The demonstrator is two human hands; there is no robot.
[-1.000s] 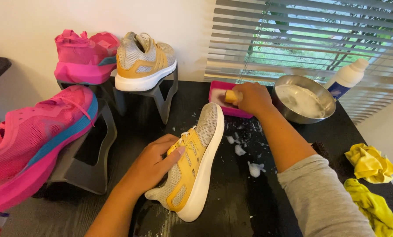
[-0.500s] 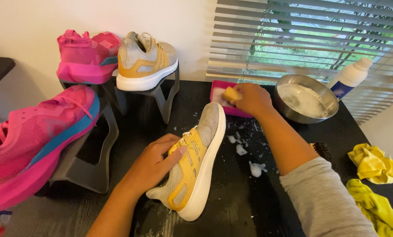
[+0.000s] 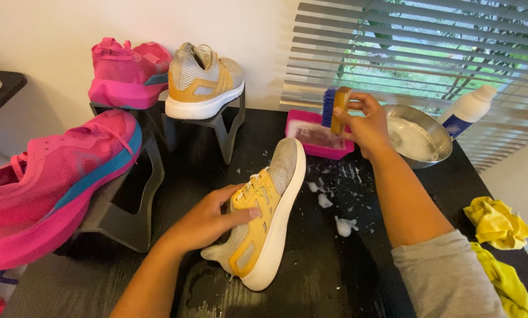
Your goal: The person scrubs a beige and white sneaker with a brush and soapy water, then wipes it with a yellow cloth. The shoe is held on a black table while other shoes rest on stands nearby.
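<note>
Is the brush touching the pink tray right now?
Apart. In the head view the right hand holds the brush lifted above the pink tray.

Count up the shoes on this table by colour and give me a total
Pink shoes: 2, one on the near stand, one at the back.
Grey-and-yellow shoes: 2, one on a stand, one under the left hand.
Total: 4
</note>
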